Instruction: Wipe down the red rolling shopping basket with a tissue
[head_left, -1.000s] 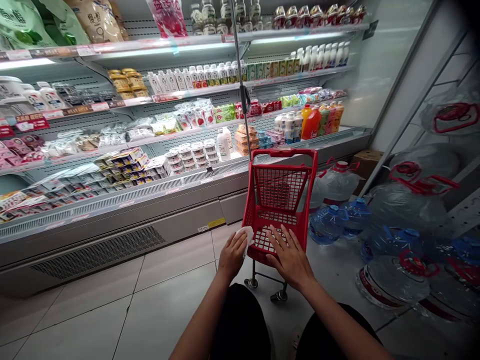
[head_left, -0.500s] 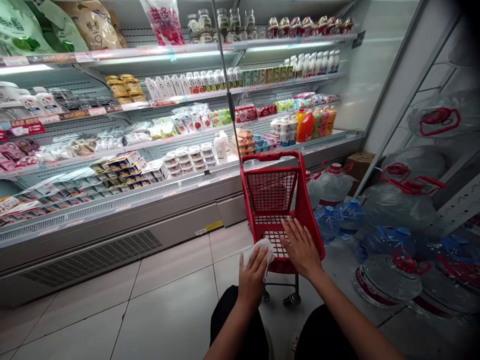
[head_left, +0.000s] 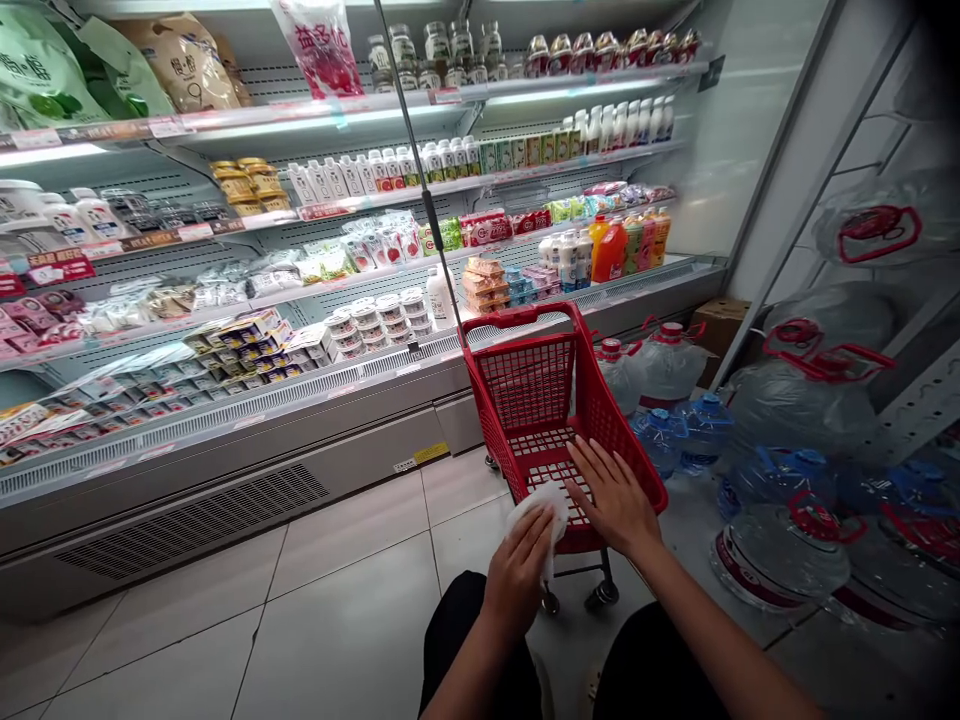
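A red shopping cart point(head_left: 527, 385) with a meshed basket stands in front of my knees, with a thin pole rising from its left side. My left hand point(head_left: 523, 560) has its fingers pressed on a white cloth or tissue point(head_left: 551, 502) at the cart's near left edge. My right hand point(head_left: 613, 492) is held over the near end of the basket, fingers stretched out and nothing in it. Whether its palm touches the cart cannot be made out.
A refrigerated display point(head_left: 360, 400) with packed dairy shelves runs along the left and back. Large water bottles point(head_left: 780, 560) stand on the floor at the right, near a cardboard box point(head_left: 720, 325). Pale tiles point(head_left: 360, 600) cover the floor.
The cart has turned slightly, its far end shifting left and its near end right. Both hands have moved a little to the right, the left one with the white cloth.
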